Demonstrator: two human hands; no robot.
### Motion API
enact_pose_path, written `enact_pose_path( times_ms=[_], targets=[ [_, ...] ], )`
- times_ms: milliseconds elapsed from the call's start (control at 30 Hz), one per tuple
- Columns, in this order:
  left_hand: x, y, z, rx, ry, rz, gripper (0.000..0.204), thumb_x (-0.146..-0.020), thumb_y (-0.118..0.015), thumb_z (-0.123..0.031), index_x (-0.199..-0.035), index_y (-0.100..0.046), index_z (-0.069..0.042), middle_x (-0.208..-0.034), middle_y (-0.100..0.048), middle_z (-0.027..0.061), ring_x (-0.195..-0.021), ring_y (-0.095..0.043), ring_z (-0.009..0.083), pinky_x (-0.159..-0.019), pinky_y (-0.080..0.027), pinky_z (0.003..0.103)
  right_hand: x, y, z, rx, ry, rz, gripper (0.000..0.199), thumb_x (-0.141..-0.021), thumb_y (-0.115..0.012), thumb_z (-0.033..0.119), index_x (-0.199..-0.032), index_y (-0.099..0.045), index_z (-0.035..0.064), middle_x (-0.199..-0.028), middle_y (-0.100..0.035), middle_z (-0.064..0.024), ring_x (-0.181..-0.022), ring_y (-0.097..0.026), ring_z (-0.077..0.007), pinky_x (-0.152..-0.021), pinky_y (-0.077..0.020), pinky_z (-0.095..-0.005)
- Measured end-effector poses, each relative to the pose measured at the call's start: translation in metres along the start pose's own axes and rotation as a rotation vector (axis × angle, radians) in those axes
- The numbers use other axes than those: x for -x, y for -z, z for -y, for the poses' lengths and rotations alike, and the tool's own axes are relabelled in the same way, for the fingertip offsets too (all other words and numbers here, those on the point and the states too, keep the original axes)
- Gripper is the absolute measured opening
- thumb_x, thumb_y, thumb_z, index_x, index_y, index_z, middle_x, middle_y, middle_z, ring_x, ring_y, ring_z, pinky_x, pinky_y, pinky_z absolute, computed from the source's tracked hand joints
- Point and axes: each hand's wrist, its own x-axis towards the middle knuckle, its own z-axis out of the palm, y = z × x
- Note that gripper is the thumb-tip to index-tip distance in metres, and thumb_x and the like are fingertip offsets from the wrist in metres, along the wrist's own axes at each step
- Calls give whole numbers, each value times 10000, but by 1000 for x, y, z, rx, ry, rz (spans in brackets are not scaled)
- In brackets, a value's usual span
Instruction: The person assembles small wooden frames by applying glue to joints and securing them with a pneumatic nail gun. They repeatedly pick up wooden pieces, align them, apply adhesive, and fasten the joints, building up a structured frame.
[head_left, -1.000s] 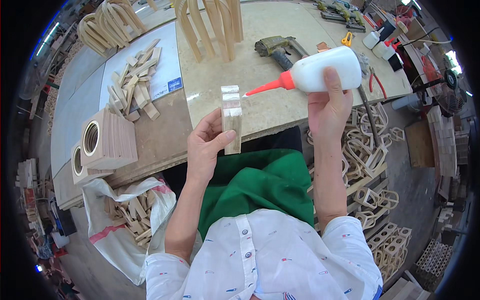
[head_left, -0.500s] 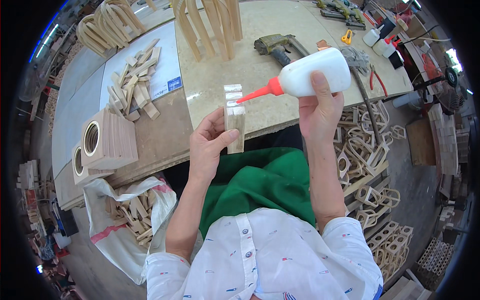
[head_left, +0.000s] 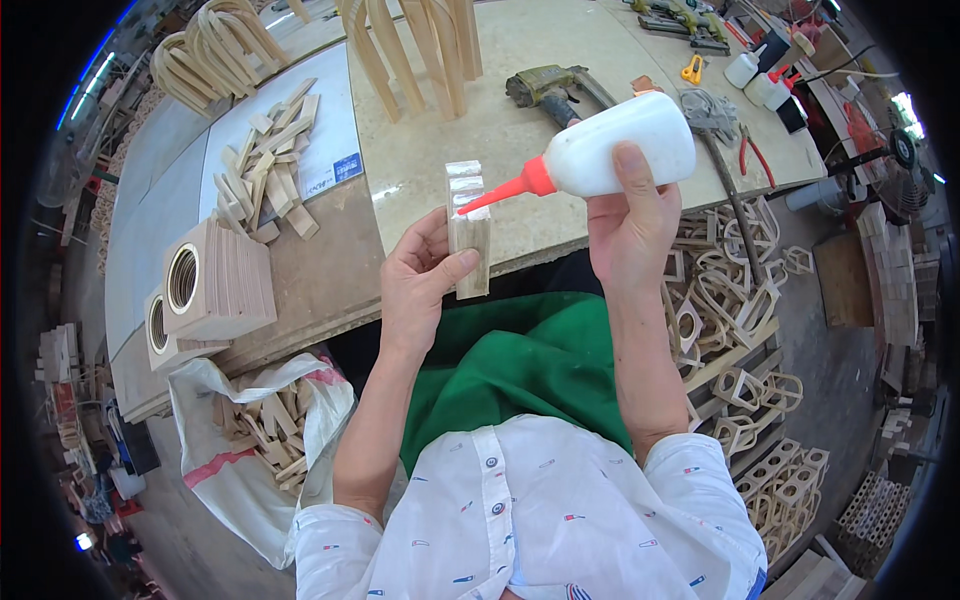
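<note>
My left hand (head_left: 422, 275) grips a stack of small wooden pieces (head_left: 470, 250), held upright at the table's front edge. White glue shows along the upper ends of the stack. In my right hand (head_left: 637, 215) is a white glue bottle (head_left: 625, 145) with a long red nozzle, tilted so that it points left and down. The nozzle's tip is at the glued ends, touching them or very close. My fingers behind the bottle are mostly hidden.
Loose wood strips (head_left: 275, 160) lie on the table's left, near stacked square pieces with round holes (head_left: 220, 280). Behind my hands are bent wooden frames (head_left: 425, 60) and a nail gun (head_left: 550, 90). A white sack of offcuts (head_left: 215, 490) stands lower left; wooden frames (head_left: 740, 390) pile up lower right.
The bottle and my right hand have moved slightly left. The nozzle tip has shifted left and a little down across the glued ends. The wooden stack has risen slightly.
</note>
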Motion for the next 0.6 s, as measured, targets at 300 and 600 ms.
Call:
enact_pose_path(
  times_ms=[300,600],
  targets=[
    [2,7,4,5,-19,-35,544,-804,-710,-43,-1298,-499,41,-1124,-648,110,-1015,-613,158,-922,-473,308,-2,19,-1,76,32,-16,431,-857,-693,83,-1213,-471,-15,-1089,-588,-96,-998,-618,-198,-870,-540,-365],
    [-24,22,-3,-5,-15,-68,531,-781,-706,-39,-1267,-515,58,-1102,-648,107,-1003,-603,156,-938,-447,303,-8,27,14,26,-82,2,416,-940,-577,186,-1283,-433,0,-1180,-577,-161,-1127,-585,-322,-967,-498,-492]
  ],
)
